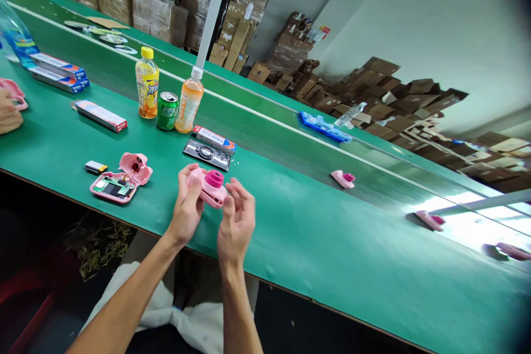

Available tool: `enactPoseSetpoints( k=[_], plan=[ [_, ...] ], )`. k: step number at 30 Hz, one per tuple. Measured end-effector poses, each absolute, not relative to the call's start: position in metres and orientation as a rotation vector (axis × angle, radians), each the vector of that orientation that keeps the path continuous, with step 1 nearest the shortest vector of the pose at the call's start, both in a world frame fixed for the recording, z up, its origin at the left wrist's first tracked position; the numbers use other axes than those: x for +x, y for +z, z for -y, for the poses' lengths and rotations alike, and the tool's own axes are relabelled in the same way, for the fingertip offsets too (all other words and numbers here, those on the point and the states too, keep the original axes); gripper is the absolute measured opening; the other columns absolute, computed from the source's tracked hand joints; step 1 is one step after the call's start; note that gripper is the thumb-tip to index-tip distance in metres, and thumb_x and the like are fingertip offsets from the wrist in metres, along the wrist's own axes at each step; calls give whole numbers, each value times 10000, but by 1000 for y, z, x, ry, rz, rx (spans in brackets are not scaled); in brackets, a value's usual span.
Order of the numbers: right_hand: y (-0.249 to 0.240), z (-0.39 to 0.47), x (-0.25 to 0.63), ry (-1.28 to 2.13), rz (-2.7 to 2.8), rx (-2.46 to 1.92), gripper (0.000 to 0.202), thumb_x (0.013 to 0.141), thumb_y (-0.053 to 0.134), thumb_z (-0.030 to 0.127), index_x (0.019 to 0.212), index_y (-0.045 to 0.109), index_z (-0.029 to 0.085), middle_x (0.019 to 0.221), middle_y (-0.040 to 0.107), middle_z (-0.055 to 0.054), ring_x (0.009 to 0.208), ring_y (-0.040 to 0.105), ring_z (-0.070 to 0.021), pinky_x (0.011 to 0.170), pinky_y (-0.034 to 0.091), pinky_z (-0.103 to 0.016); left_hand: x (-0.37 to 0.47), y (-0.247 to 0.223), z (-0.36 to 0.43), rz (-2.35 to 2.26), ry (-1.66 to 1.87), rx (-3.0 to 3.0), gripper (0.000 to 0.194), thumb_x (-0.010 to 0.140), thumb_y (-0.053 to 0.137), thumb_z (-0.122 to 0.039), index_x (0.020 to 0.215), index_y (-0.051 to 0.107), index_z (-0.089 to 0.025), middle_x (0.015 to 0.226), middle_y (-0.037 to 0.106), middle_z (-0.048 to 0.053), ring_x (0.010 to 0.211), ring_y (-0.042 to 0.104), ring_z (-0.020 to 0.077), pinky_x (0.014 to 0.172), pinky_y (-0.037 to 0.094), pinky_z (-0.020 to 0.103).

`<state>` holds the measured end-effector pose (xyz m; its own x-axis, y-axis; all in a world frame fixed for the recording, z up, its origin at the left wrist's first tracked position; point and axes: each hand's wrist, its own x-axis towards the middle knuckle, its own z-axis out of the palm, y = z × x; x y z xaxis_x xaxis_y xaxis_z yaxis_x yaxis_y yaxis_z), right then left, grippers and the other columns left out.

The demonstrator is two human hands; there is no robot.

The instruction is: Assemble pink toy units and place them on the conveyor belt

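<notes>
A pink toy camera (214, 179) with a magenta lens is held over the table's near edge. Its casing shows a dark gap along the lower right side. My left hand (187, 207) is closed around the camera's left end, thumb on its front. At the opposite end is my right hand (237, 221), its fingers loosely bent and apart; whether its thumb touches the casing I cannot tell. To the left lies an opened pink camera shell (112, 188) with a green circuit board and wires exposed. A small silver battery (95, 167) rests beside it.
Beyond my hands lie a dark phone (206, 155) and a narrow box (214, 139). A green can (167, 111) stands between a yellow-capped bottle (147, 83) and an orange bottle (189, 100). Pink cameras (343, 178) sit on the green belt. Another person's hand (8, 110) shows at left.
</notes>
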<state>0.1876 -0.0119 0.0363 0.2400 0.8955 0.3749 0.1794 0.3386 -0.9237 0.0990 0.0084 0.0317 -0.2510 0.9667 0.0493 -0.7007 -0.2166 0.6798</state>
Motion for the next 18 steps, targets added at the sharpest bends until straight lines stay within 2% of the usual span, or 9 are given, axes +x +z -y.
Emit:
enactPoseSetpoints(
  k=[4, 8, 10, 14, 16, 18],
  plan=[
    [49, 20, 211, 979, 1434, -1258, 383, 944, 642, 541, 1130, 706, 213, 1164, 744, -103, 1086, 711, -261, 959, 586, -402, 108, 20, 11, -707, 1657, 603, 501, 913, 692, -546, 1289, 509, -270, 1253, 617, 71, 1162, 631, 205, 1030, 503, 339],
    [46, 34, 227, 1184, 1304, -1251, 389, 831, 788, 504, 1082, 724, 213, 1181, 749, -113, 1108, 719, -281, 971, 601, -405, 125, 9, 24, -720, 1577, 452, 551, 913, 634, -646, 1295, 494, -274, 1176, 625, 72, 1030, 673, 198, 907, 558, 330],
    [38, 44, 226, 1261, 1237, -1236, 400, 797, 825, 479, 1078, 710, 218, 1155, 758, -110, 1078, 737, -286, 957, 614, -416, 135, 7, 27, -767, 1580, 410, 578, 886, 636, -692, 1264, 503, -275, 1160, 624, 70, 1010, 677, 197, 893, 563, 324],
    [28, 55, 233, 1187, 1156, -1250, 336, 812, 813, 472, 1019, 688, 239, 1086, 767, -89, 1022, 754, -278, 913, 633, -405, 133, 9, 29, -887, 1501, 608, 590, 871, 620, -720, 1266, 567, -285, 1335, 601, 124, 1204, 640, 277, 1025, 539, 414],
    [32, 44, 255, 1096, 1221, -1290, 346, 808, 808, 486, 1018, 684, 239, 1074, 767, -87, 995, 756, -276, 883, 634, -393, 109, 4, 32, -976, 1546, 814, 633, 820, 656, -745, 1266, 629, -297, 1439, 561, 140, 1345, 552, 352, 1106, 497, 493],
    [41, 14, 292, 858, 1371, -1459, 362, 808, 787, 501, 1022, 683, 228, 1049, 770, -82, 964, 753, -269, 878, 620, -385, 68, -8, 37, -1147, 1713, 1010, 643, 715, 757, -745, 1199, 688, -327, 1466, 553, 114, 1423, 458, 408, 1132, 478, 540]
  ],
)
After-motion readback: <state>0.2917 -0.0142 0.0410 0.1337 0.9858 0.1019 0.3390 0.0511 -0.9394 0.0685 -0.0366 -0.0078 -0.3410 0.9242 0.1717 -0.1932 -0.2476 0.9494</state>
